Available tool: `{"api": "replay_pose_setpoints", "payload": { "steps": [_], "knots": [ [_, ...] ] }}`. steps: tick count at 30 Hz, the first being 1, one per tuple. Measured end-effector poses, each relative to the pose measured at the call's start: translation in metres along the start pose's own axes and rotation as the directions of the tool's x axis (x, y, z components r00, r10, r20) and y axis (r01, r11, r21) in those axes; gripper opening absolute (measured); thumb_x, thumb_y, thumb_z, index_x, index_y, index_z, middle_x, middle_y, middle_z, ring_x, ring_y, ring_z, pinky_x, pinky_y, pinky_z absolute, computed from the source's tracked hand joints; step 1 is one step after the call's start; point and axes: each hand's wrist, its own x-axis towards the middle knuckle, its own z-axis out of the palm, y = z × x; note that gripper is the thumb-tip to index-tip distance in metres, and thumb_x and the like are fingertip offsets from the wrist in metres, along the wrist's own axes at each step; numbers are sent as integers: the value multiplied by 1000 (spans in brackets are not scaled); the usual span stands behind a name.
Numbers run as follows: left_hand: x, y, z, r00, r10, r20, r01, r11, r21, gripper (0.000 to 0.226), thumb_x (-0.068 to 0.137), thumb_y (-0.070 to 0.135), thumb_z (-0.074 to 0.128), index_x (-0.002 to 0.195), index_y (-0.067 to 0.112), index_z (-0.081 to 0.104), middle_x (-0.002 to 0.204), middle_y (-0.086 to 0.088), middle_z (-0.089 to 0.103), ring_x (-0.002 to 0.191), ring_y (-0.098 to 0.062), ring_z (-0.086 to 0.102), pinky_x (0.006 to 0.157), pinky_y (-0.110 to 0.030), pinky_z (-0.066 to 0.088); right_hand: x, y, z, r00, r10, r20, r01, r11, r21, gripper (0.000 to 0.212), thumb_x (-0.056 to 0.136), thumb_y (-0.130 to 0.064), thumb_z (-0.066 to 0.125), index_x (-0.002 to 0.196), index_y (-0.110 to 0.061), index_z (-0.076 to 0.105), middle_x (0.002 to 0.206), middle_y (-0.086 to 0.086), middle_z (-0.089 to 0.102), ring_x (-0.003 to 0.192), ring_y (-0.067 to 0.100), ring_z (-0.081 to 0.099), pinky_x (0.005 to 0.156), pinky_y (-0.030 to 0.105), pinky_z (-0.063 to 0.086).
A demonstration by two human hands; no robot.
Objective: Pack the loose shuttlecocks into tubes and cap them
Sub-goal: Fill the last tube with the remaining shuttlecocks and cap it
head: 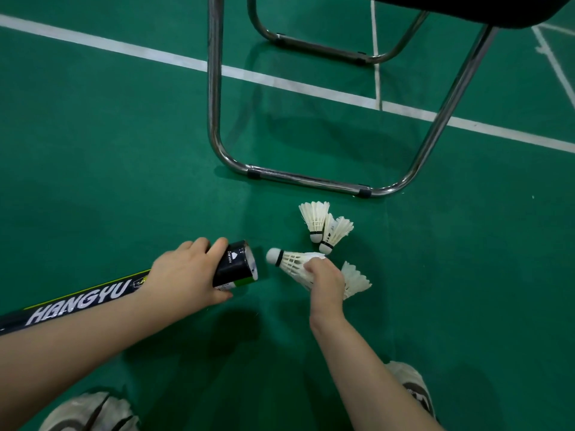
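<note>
Shuttlecock [288, 260] in right hand [325, 283], near tube [236, 266]

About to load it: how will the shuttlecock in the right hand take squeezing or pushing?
Probably very light: the right hand holds the shuttlecock by its skirt alone. The thin feathers look fragile; a hard pinch would likely bend them. Its rounded cork faces the tube mouth, so it should slide in.

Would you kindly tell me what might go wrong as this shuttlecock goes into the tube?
The right hand pinches the held shuttlecock by its feathers, so squeezing might bend them. It points at the mouth of the tube at an angle, so the skirt may snag the rim. A loose shuttlecock lies right beside that hand and could get crushed.
</note>
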Motion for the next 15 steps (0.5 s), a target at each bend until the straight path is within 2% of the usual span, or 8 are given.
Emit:
{"api": "replay_pose_setpoints", "payload": {
  "steps": [2,4,6,9,11,13,15],
  "knots": [
    [0,0,0,1000,2,-5,-2,1000,-8,79,70,65,60,131,24,33,109,-1,51,103,-22,52,73,-33,45,-3,-4,-1,981,-55,187,64,997,-40,23,75,-4,53,55,-13,47,47,-11,47,45,2,41,43,11,34],
    [0,3,0,1000,20,-13,-20,1000,-16,78,69,64,61,130,24,35,107,-1,52,102,-23,53,71,-33,45,-2,-5,4,940,-2,341,50,990,-131,13,68,-12,54,55,-16,53,51,-9,51,47,2,44,48,11,38],
    [-1,8,2,999,48,-22,-48,999,-18,77,67,65,62,128,24,37,105,-1,53,99,-23,54,69,-33,45,-1,-4,9,897,51,438,46,977,-208,9,71,-12,59,63,-16,58,58,-5,54,51,2,46,52,11,39],
    [-3,10,5,996,82,-41,-82,997,-8,77,62,64,65,124,24,42,100,-1,55,94,-24,56,65,-33,46,0,-5,14,838,56,543,85,969,-232,13,90,-10,54,84,-12,65,77,2,61,70,7,54,67,16,44],
    [-3,10,10,991,118,-64,-119,993,-13,77,55,63,69,116,22,48,91,-2,58,84,-25,59,59,-33,46,-1,-7,14,797,88,597,117,948,-295,21,96,-24,48,90,-16,66,88,3,65,82,11,58,82,19,46],
    [-3,10,11,982,175,-71,-173,984,36,77,44,63,74,104,21,51,77,-1,57,68,-25,60,48,-30,45,-4,-11,13,778,168,606,125,903,-411,37,96,-43,38,87,-21,66,97,4,66,96,14,59,97,28,42],
    [-2,13,11,969,214,-125,-207,976,69,80,35,64,76,97,20,50,67,0,55,56,-23,58,42,-28,43,-5,-15,13,764,234,601,151,841,-519,50,94,-56,30,95,-19,65,104,6,65,103,16,57,99,29,39]
  ]
}}
